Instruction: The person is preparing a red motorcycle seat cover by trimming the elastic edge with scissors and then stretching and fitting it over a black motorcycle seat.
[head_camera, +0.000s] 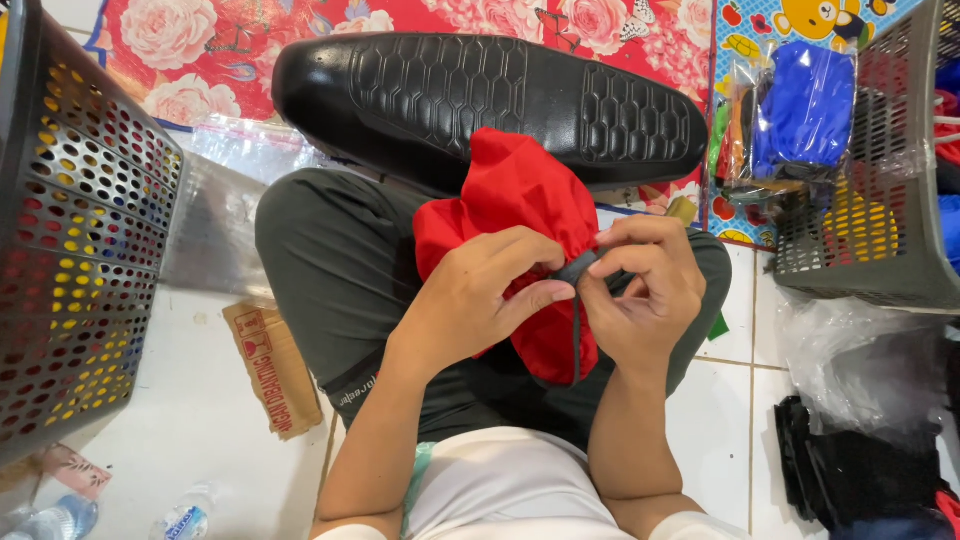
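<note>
Red pouch (520, 200) sits on the lap; left hand (480, 295) curls shut on it, right hand (645, 290) pinches its dark cord (577, 330) closed, beneath a black shoe (480, 100).

Left hand (480, 290) and right hand (645, 285) meet fingertip to fingertip on a cord (577, 330) at the mouth of a fabric pouch (510, 200). Shoe sole (480, 95) lies just beyond hands. Perforated basket (80, 230) well left; second basket (880, 210) right. Cardboard scrap (272, 365) left, on the floor.
</note>
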